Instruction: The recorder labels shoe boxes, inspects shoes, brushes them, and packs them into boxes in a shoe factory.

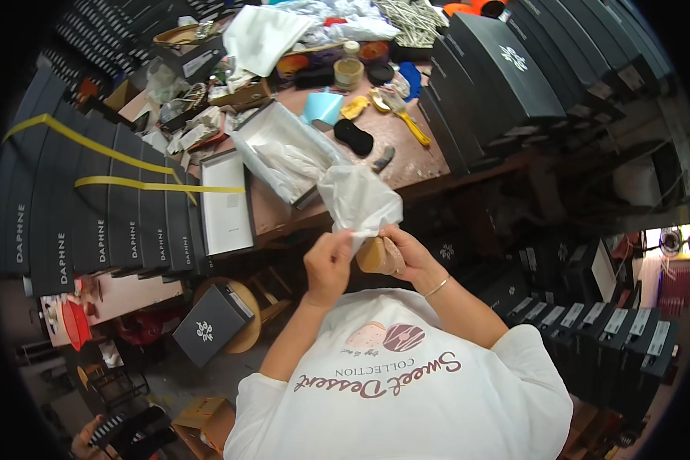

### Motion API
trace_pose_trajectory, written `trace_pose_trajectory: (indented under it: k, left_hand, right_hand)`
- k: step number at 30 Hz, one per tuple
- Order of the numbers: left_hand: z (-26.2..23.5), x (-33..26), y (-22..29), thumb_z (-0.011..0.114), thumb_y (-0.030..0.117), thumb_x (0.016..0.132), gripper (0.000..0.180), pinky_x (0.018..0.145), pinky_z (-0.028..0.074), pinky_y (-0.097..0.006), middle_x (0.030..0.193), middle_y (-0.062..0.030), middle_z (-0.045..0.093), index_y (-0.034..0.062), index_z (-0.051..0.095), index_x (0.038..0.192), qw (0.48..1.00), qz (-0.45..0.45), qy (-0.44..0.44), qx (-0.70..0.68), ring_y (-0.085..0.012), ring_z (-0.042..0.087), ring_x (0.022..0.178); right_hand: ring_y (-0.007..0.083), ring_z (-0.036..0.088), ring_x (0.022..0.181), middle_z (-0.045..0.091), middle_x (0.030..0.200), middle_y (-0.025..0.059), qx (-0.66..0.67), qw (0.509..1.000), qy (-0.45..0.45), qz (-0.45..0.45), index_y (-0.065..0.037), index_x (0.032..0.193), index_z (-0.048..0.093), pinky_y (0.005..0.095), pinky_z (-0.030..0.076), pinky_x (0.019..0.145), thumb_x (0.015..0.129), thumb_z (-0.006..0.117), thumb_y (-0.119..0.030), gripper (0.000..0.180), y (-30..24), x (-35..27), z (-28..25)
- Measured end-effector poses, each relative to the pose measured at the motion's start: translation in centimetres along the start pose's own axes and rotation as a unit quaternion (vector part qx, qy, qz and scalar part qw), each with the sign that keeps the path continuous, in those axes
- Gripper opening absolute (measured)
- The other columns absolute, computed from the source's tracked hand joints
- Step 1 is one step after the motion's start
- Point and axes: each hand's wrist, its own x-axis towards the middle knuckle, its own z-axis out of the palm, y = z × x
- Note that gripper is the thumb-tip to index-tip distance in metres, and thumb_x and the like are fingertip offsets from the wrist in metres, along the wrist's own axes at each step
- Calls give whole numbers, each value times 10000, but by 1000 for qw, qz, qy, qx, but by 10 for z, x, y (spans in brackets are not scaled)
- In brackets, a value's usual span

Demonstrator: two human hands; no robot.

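Note:
In front of my chest my left hand [328, 264] is closed, pinching the near edge of a thin white wrapping [360, 201]. I cannot tell whether this wrapping is a bag or a sheet of paper. My right hand [415, 257] is closed round a tan shoe [373, 255], with the wrapping's edge at its fingertips. Only the shoe's near end shows; the rest is hidden by the wrapping and my fingers. Just beyond, on the table, an open shoe box [314, 201] lined with white paper lies beside a box lid [228, 218].
Stacked dark shoe boxes [107, 211] stand at the left, with yellow strapping [142, 185] across them. More dark boxes [498, 69] rise at the right. The table [418, 157] bears a yellow-handled brush [412, 126], a black pad [353, 137] and a jar [349, 70]. A stool [241, 330] is lower left.

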Motion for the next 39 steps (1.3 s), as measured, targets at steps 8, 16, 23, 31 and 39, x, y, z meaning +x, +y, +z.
trace_pose_trajectory:
  k: [8, 16, 23, 31, 39]
  left_hand:
    - [10, -1, 4, 656, 12, 695, 348, 515, 435, -371, 700, -88, 538, 33, 639, 1041, 970, 239, -39, 24, -273, 544, 576]
    - [27, -4, 10, 666, 20, 654, 340, 493, 418, -348, 643, -60, 462, 19, 647, 993, 941, 307, -135, -36, -224, 506, 540]
    - [47, 29, -11, 652, -52, 625, 385, 501, 417, -327, 681, -74, 530, 32, 669, 1000, 964, 229, -130, -30, -233, 531, 557]
    - [87, 122, -9, 755, 189, 752, 418, 813, 485, -349, 959, -131, 604, 9, 594, 1093, 985, 59, -161, -36, -296, 601, 907]
    - [82, 188, -97, 552, 179, 947, 340, 927, 462, -368, 1171, -80, 591, 42, 478, 1249, 771, -403, 134, -475, -192, 569, 1080]
  right_hand:
    - [145, 554, 969, 556, 1150, 71, -395, 856, 74, -326, -46, 1313, 426, 295, 483, 827, 981, 455, -218, 375, 27, 25, 8]
    - [219, 559, 988, 554, 1159, 87, -64, 985, -101, -121, -32, 1285, 451, 337, 477, 869, 971, 463, -200, 357, -15, 39, 20]
    - [245, 568, 975, 566, 1129, 106, -119, 984, -57, -120, -26, 1248, 476, 349, 481, 854, 959, 473, -190, 332, -90, 73, -15]
    - [274, 578, 960, 581, 1094, 126, -247, 963, -11, -108, -20, 1206, 505, 363, 486, 838, 945, 484, -178, 306, -160, 132, -44]
    - [303, 588, 944, 595, 1060, 147, -444, 886, 17, -133, -13, 1164, 534, 378, 491, 822, 932, 496, -166, 280, -176, 144, -52]
